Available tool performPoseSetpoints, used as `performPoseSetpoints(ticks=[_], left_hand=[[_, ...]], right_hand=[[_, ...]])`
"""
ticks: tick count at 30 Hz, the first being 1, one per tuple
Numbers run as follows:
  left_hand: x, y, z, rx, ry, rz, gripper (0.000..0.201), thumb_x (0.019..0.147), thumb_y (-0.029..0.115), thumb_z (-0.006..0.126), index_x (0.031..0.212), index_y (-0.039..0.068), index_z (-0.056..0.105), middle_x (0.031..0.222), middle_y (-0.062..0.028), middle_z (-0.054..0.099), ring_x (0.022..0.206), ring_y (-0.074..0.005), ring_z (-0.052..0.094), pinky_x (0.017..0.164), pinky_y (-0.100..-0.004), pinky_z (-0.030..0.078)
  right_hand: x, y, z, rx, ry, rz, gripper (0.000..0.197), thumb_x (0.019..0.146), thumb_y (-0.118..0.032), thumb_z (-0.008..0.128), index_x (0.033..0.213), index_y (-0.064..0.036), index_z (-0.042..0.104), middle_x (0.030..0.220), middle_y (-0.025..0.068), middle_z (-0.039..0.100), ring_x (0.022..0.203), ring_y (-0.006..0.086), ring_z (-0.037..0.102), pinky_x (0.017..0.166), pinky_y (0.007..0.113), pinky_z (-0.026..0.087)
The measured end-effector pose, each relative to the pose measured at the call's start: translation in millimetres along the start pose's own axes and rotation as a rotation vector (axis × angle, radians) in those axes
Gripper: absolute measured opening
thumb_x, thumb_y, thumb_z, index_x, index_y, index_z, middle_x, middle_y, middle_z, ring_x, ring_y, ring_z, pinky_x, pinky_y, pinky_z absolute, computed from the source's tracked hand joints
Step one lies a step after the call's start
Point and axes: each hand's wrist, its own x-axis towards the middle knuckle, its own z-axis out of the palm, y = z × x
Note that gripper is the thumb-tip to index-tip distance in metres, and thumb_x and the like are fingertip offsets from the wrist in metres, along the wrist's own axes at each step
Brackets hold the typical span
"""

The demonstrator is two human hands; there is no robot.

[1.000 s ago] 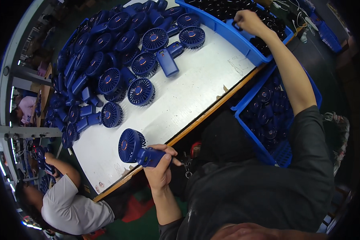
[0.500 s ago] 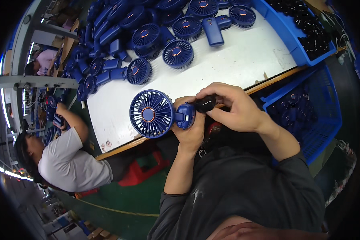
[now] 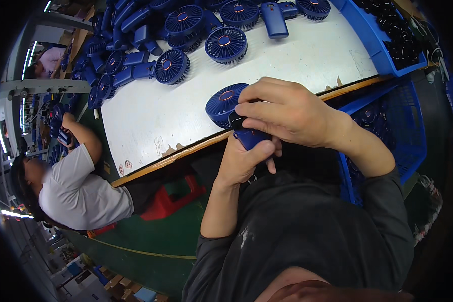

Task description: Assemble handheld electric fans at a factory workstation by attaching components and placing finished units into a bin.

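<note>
Over the table's front edge, my left hand (image 3: pixel 239 163) is wrapped round the handle of a dark blue handheld fan (image 3: pixel 221 106). Its round head, with an orange ring at the centre, tips up toward the table. My right hand (image 3: pixel 282 110) reaches across from the right, fingers closed on a small black piece (image 3: pixel 236 122). That piece sits against the fan where the head meets the handle; its exact kind is hard to make out. My right fingers partly cover the fan's head.
Many blue handheld fans (image 3: pixel 183 21) are heaped on the white table (image 3: pixel 151 113). A blue bin (image 3: pixel 360 38) of black pieces stands at far right, with a blue crate (image 3: pixel 412 128) of blue parts below. On the left, a co-worker (image 3: pixel 83 186) handles blue fans near a red stool (image 3: pixel 171 201).
The fan has turned in my left hand, its head swinging up and right. My right hand has moved over it, bringing the black piece to the joint between head and handle.
</note>
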Motion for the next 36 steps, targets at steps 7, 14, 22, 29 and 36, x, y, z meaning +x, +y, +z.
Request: performPoseSetpoints(ticks=[7, 14, 22, 29, 36], left_hand=[[1, -2, 8, -0.247, 0.171, 0.132, 0.067, 0.1, 0.057, 0.033, 0.131, 0.0, 0.049, 0.124, -0.0155, 0.058, 0.108, -0.0269, 0.061, 0.085, -0.0411, 0.053], [3, -5, -24, 0.806, -0.16, 0.31, 0.065, 0.096, 0.036, 0.052, 0.14, -0.009, 0.036, 0.143, -0.0241, 0.042, 0.132, -0.0339, 0.043, 0.11, -0.0416, 0.031], [42, 138, -116, 1.782, 0.535, 0.658, 0.061, 0.084, 0.0, 0.056, 0.143, 0.0, 0.041, 0.148, -0.0244, 0.039, 0.141, -0.0433, 0.029, 0.117, -0.0486, 0.024], [59, 166, -192, 2.03, 0.386, 0.34, 0.061, 0.075, 0.005, 0.061, 0.135, 0.006, 0.051, 0.138, -0.0155, 0.051, 0.135, -0.0355, 0.039, 0.112, -0.0454, 0.032], [28, 152, -137, 1.714, 0.447, 0.14, 0.055, 0.071, 0.021, 0.077, 0.116, -0.003, 0.054, 0.1, -0.0188, 0.064, 0.091, -0.034, 0.064, 0.084, -0.0409, 0.051]], right_hand=[[-6, -22, 7, -0.132, -0.123, 0.152, 0.051, 0.073, -0.016, 0.077, 0.119, -0.0034, 0.061, 0.116, 0.0162, 0.055, 0.109, 0.0347, 0.054, 0.09, 0.043, 0.048], [-37, -38, 50, -0.072, 0.168, 0.367, 0.056, 0.073, -0.014, 0.073, 0.124, -0.0034, 0.054, 0.11, 0.0178, 0.056, 0.103, 0.0337, 0.056, 0.091, 0.044, 0.046], [-174, -13, -8, 0.306, 0.663, 0.961, 0.042, 0.084, -0.007, 0.063, 0.124, 0.0033, 0.055, 0.111, 0.007, 0.059, 0.098, 0.0139, 0.055, 0.096, 0.028, 0.041], [-399, 63, -57, -0.601, 0.501, 1.498, 0.054, 0.086, -0.026, 0.068, 0.126, 0.007, 0.053, 0.122, 0.0245, 0.062, 0.119, 0.0361, 0.057, 0.102, 0.039, 0.041], [-489, 71, -57, -0.862, 0.192, 1.591, 0.059, 0.085, -0.026, 0.07, 0.133, 0.0039, 0.052, 0.121, 0.0274, 0.061, 0.114, 0.04, 0.06, 0.099, 0.042, 0.046]])
